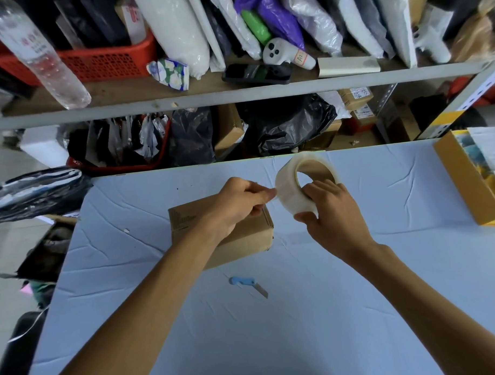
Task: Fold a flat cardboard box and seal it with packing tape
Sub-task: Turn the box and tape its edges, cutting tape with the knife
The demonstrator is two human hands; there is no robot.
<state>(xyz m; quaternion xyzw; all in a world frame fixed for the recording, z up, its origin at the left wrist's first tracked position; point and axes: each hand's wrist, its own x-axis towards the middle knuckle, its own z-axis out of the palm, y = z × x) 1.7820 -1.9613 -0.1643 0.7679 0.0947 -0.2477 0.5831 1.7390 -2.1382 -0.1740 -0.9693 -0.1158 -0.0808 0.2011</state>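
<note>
The folded cardboard box [250, 232] sits on the desk [328, 296] just under the left hand [235, 204], which pinches the loose tape end between thumb and fingertips. The right hand [331, 212] grips the packing tape roll [291, 191], held in the air to the box's right. The box's long axis runs left to right, so the strip probably has to be drawn leftward and down across its top. A blue knife [248, 285] lies nearer the person

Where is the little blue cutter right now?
In the head view the blue cutter lies on the table near centre, just on the person's side of the cardboard box, between the two forearms.
</note>
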